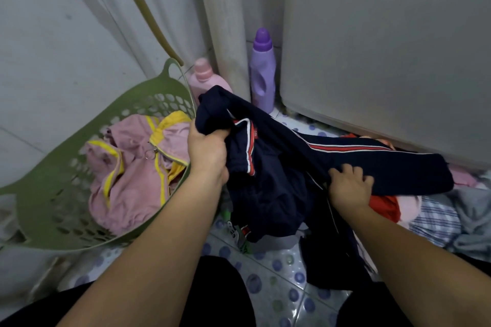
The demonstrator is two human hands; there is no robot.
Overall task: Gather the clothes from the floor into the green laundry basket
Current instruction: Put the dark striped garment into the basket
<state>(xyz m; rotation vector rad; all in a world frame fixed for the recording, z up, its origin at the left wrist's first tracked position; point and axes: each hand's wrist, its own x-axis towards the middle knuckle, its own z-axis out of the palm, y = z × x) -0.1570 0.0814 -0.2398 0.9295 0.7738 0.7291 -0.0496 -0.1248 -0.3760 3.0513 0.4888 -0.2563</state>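
The green laundry basket (47, 194) leans against the wall at the left, with a pink garment with yellow trim (132, 167) lying inside it. I hold a navy garment with red and white stripes (279, 167) lifted above the floor, just right of the basket's rim. My left hand (207, 148) grips its bunched upper part beside the rim. My right hand (350, 183) clutches one striped leg or sleeve further right. More clothes lie on the floor at the right: a red piece (385, 204), a checked cloth (435, 220), a grey garment (475, 218).
A pink bottle (204, 79) and a purple bottle (263, 71) stand at the back by a white pipe (225, 34). A grey appliance (385, 48) fills the right side. The floor is dotted tile (279, 287). A hose (148, 10) hangs over the basket's handle.
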